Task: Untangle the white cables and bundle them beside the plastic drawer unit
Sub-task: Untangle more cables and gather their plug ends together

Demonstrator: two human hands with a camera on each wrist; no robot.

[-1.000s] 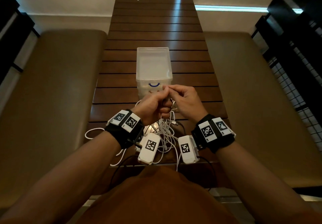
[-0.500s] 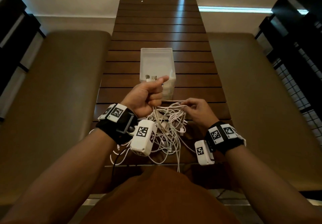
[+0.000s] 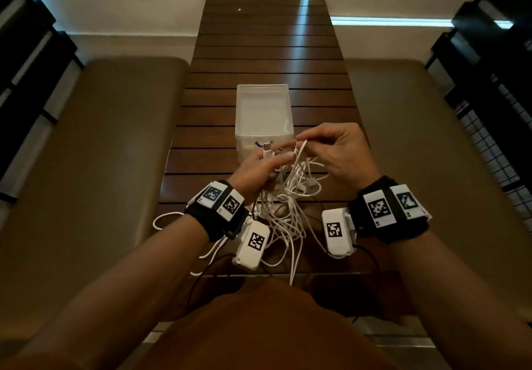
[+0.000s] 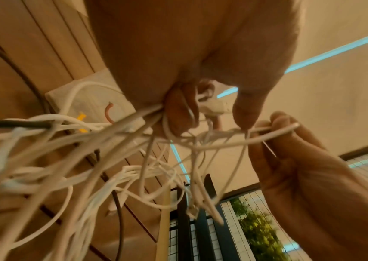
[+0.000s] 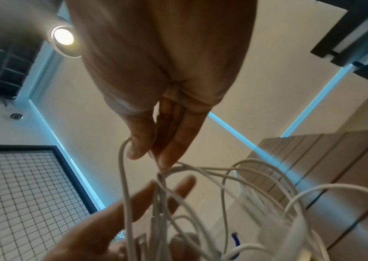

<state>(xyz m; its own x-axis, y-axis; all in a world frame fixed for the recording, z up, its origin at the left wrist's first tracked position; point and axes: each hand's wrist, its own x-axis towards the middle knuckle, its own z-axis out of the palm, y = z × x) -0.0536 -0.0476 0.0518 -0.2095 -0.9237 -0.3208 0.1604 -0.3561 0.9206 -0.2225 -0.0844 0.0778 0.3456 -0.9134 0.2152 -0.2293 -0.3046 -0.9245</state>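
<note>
since half a second ago our right hand (image 3: pixel 339 153) has risen to meet the left hand (image 3: pixel 259 172), pinching one strand free while the left grips the white cables (image 3: pixel 290 197), lifted to sag apart before the drawer unit (image 3: pixel 263 110).

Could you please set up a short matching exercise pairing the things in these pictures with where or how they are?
Things:
1. left hand
2. right hand
3. plastic drawer unit
4. white cables

States:
a. stands on the slatted table beyond the hands
b. pinches one strand at its fingertips
c. tangled, hanging to the table
d. grips several strands

Pairs: 1-d, 2-b, 3-a, 4-c
</note>
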